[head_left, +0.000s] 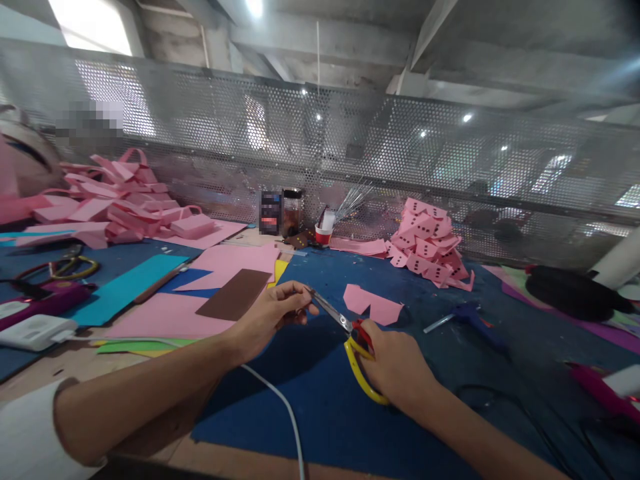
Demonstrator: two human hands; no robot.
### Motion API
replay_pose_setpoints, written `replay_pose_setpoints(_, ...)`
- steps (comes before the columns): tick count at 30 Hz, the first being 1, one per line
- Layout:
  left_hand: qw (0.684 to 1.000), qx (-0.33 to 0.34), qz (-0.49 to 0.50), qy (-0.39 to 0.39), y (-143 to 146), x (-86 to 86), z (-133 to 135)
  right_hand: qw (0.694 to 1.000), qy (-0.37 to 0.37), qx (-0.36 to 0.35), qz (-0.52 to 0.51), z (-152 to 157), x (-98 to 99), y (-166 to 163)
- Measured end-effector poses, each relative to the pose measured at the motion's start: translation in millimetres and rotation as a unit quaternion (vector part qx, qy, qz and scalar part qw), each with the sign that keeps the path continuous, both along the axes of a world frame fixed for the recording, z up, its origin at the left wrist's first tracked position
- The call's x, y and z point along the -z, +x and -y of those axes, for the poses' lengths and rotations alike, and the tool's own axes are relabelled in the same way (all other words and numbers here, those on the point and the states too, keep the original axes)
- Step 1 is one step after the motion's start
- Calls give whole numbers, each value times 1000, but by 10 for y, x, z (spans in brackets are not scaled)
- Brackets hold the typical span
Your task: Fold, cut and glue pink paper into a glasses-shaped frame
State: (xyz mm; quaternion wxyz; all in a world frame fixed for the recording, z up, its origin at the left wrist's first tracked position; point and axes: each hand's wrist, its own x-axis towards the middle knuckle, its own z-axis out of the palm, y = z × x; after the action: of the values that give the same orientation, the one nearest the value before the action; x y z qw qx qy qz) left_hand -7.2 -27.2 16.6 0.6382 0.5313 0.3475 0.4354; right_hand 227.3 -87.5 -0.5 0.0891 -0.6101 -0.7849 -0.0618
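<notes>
My right hand [397, 357] is wrapped round the handles of a pair of scissors [333, 313] with red and yellow grips. Their blades point up and left and look closed or nearly so. At the tip of the blades, the fingers of my left hand [280, 308] are pinched together; whatever lies between them is too small to make out. Just beyond the scissors, a pink paper cutout [373, 304] with a notch in its lower edge lies flat on the blue mat [310, 413].
Pink paper shapes with dark dots [425, 243] are heaped at the back right, near a blue glue gun [477, 323]. Left are brown card [234, 295], turquoise card [133, 287] and a pink paper pile [120, 200]. A white cable [283, 400] crosses the mat; a perforated metal screen [210, 133] stands behind.
</notes>
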Motion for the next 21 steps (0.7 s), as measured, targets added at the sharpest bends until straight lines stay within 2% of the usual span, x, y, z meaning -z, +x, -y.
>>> replay_pose_setpoints(15,1000,8,-3,12,2,14,-4,1000,-10,6,5,-3,-3,1)
replay_pose_setpoints(21,1000,2,-14,11,12,-17,13,999,-38,23,8,-7,-46,-21)
